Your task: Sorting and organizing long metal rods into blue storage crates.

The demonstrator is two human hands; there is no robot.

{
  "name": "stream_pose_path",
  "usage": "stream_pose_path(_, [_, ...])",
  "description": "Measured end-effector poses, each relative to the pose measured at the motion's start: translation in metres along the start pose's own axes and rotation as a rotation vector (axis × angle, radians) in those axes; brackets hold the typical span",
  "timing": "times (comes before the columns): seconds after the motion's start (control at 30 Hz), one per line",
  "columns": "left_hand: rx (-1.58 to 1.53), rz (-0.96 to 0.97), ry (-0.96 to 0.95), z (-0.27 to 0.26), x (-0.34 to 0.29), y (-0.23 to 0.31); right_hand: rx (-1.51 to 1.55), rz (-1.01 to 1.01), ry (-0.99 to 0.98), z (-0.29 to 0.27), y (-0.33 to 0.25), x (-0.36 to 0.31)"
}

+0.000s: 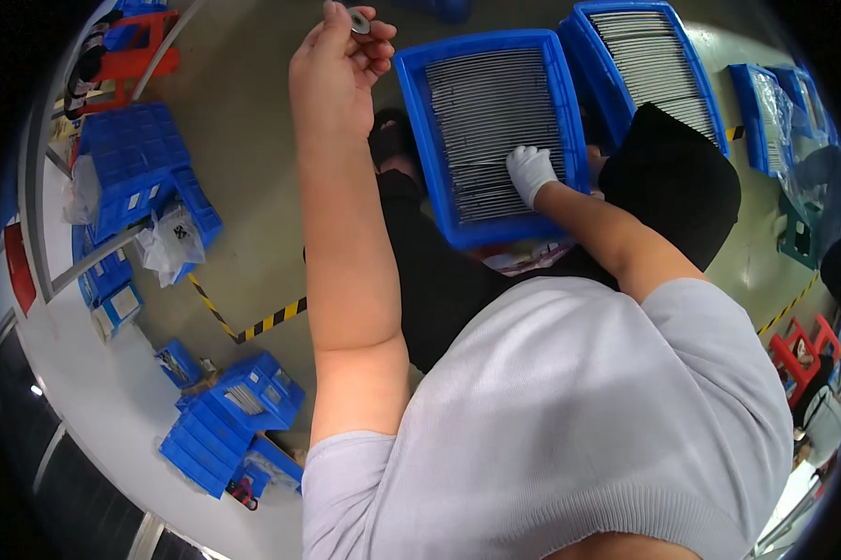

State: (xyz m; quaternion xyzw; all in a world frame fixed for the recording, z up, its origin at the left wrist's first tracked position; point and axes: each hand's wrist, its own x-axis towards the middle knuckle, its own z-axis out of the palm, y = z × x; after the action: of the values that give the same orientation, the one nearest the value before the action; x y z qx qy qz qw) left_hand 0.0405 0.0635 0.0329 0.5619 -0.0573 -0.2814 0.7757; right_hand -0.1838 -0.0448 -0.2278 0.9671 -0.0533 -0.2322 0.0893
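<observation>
Left hand (344, 70), bare: grasping 1 small round grey piece (359, 21), raised left of crate's far end | Right hand (532, 174), white-gloved: at thin grey strips (495, 93), grip cannot be told | Strips: rowed inside 1 blue crate (572, 121)

No lettering or numbers can be read anywhere. Small white labels (134, 200) sit on the stacked blue crates (126, 154) at the left of the frame, their print too small and blurred to make out. Yellow-and-black striped warning tape (276, 318) marks the floor (243, 187), with a corner left of centre and more stretches toward the right edge.
</observation>
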Motion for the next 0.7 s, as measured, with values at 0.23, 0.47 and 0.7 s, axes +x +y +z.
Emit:
stream_pose_path(0.23, [-0.007, -0.028, 0.07, -0.001, -0.006, 0.008, -0.061, -0.05, 0.088, 0.016, -0.001, -0.001])
stream_pose_path(0.47, [-0.008, -0.05, 0.076, -0.003, -0.007, 0.009, -0.152, -0.127, 0.061, 0.026, -0.003, 0.01])
stream_pose_path(0.7, [0.031, -0.021, 0.127, 0.003, -0.009, 0.011, 0.13, -0.184, -0.088, 0.004, 0.015, 0.026])
